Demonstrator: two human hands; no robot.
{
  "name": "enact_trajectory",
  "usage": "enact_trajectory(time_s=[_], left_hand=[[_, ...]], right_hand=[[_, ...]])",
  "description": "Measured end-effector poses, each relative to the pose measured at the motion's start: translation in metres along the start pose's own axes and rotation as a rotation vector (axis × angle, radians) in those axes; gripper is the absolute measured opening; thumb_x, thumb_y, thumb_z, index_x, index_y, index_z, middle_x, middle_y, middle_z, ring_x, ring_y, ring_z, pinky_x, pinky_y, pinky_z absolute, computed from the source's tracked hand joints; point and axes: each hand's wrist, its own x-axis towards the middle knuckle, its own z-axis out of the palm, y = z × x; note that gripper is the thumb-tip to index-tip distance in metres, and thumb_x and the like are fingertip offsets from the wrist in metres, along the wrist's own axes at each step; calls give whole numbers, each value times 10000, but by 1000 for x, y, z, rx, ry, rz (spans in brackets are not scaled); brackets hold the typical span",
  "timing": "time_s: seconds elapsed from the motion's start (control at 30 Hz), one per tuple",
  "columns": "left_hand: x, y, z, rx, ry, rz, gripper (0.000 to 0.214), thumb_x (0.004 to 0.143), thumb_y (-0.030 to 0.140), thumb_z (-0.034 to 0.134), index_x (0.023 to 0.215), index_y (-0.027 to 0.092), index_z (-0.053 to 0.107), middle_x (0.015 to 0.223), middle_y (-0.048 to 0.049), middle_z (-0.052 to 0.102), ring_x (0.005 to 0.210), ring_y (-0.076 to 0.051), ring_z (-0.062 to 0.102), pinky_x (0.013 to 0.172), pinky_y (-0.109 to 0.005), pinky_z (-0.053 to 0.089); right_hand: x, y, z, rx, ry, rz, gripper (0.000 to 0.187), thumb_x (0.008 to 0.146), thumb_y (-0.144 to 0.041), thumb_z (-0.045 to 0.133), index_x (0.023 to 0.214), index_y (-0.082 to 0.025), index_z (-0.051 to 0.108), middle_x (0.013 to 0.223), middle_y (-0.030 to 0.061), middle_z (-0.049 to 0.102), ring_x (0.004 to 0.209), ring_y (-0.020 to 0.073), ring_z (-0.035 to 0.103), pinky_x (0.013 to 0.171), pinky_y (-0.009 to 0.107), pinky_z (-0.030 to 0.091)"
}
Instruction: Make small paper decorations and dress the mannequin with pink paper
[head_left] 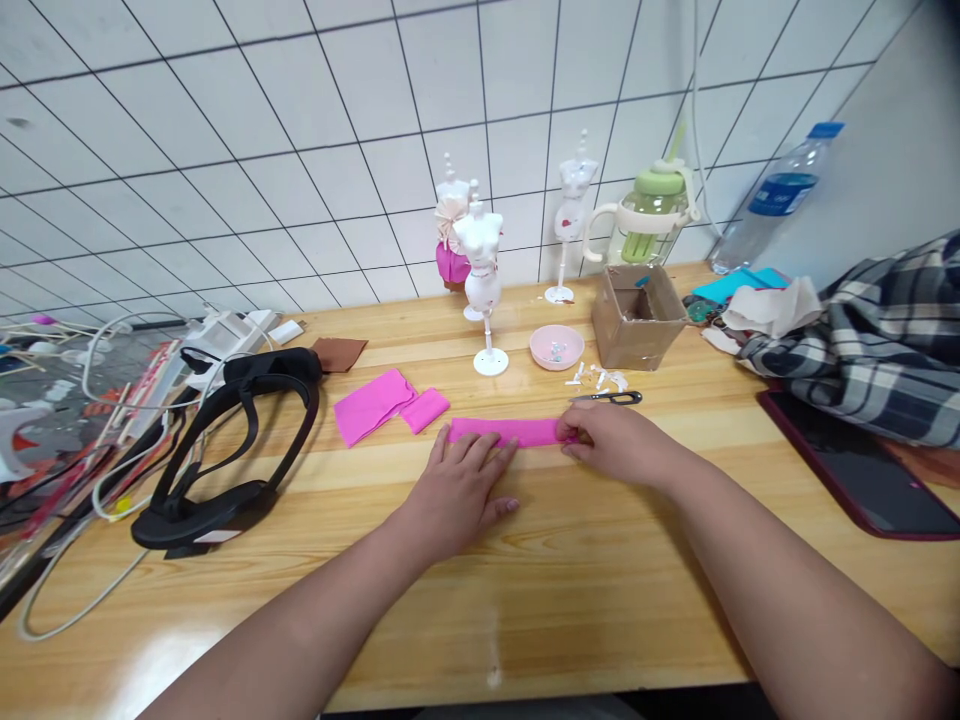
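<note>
A narrow strip of pink fabric [517, 431] lies flat on the wooden table [570, 590]. My left hand [457, 490] rests open on the table with its fingers stretched out, the tips pressing the strip's left end. My right hand [615, 444] is curled at the strip's right end, pinching it between fingers and thumb. Two more folded pink pieces [373, 404] [425, 409] lie just left of the strip. Small scissors [611, 398] lie right behind my right hand.
White mini mannequins [484, 280] [571, 215], a pink dish [556, 346], a cardboard box [637, 316] and a green-lidded jug [651, 215] stand behind. A black headset [225, 450] and cables lie left. Plaid cloth [870, 340], a tablet [862, 465] and a water bottle [780, 195] are right.
</note>
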Motion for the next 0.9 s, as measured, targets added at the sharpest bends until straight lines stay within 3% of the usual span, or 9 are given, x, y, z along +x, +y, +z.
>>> enact_trajectory(time_s=[0.33, 0.6, 0.77, 0.9], left_hand=[[0, 6, -1, -42, -18, -34, 656, 902, 585, 399, 1482, 299, 290, 1448, -110, 437, 1282, -334, 390, 1083, -639, 187], [1, 8, 1, -5, -4, -46, 633, 902, 602, 381, 1455, 296, 345, 1449, -108, 447, 1278, -340, 408, 1081, -681, 143], [5, 8, 6, 48, 64, -3, 619, 920, 569, 377, 1432, 222, 409, 1513, -118, 372, 1381, -334, 314, 1148, -565, 158], [7, 8, 9, 25, 19, 62, 644, 942, 547, 340, 1448, 150, 375, 1535, -132, 335, 1419, -273, 285, 1169, -456, 205]], right_hand=[[5, -2, 0, 46, 0, 109, 220, 829, -373, 567, 706, -207, 642, 758, 2, 662, 668, 135, 557, 565, 245, 313], [7, -3, 3, 8, 22, 150, 176, 791, -331, 562, 668, -217, 615, 764, -10, 658, 666, 127, 538, 552, 247, 281], [8, -6, 3, 0, -4, 202, 256, 809, -406, 558, 644, -219, 617, 737, -7, 655, 645, 132, 537, 530, 254, 273], [9, -10, 5, -26, -5, 214, 270, 828, -401, 554, 649, -209, 614, 760, 6, 662, 662, 134, 550, 536, 256, 276]])
